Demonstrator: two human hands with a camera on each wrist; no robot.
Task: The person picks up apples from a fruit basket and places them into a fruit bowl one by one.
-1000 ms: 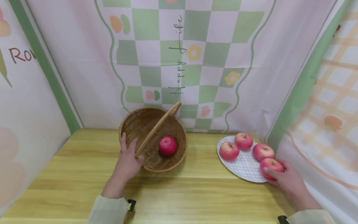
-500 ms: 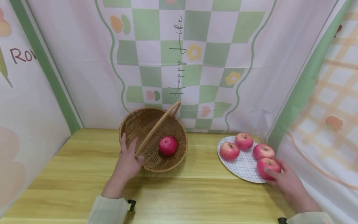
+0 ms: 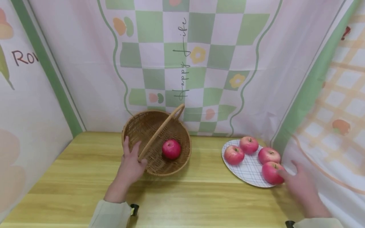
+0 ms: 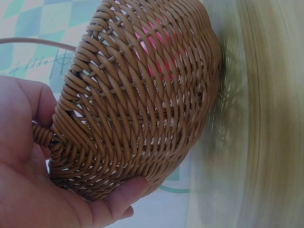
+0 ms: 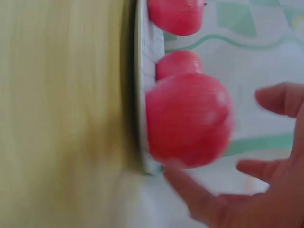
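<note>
My left hand [image 3: 131, 167] holds the near-left rim of a brown wicker basket [image 3: 134, 126], right by the foot of its handle [image 3: 156, 131]. In the left wrist view a fingertip lies along the outside of the weave. One red apple [image 3: 171, 149] sits inside the basket. At the right, my right hand [image 3: 302, 186] is spread, slightly blurred, beside the nearest apple [image 3: 272, 173] on a checked plate [image 3: 248, 174]. Seen from the right wrist, that apple [image 5: 190, 121] sits at the plate's edge, with the fingers parted around its near side. Several apples share the plate.
Wooden tabletop [image 3: 205, 202] lies between basket and plate. A printed cloth [image 3: 196, 57] hangs close behind both, and another cloth [image 3: 328, 142] borders the right side near the plate.
The nearest apple has shifted slightly left onto the plate beside the others. My right hand has let go of it, spread its fingers and drawn back right. The left hand stays put.
</note>
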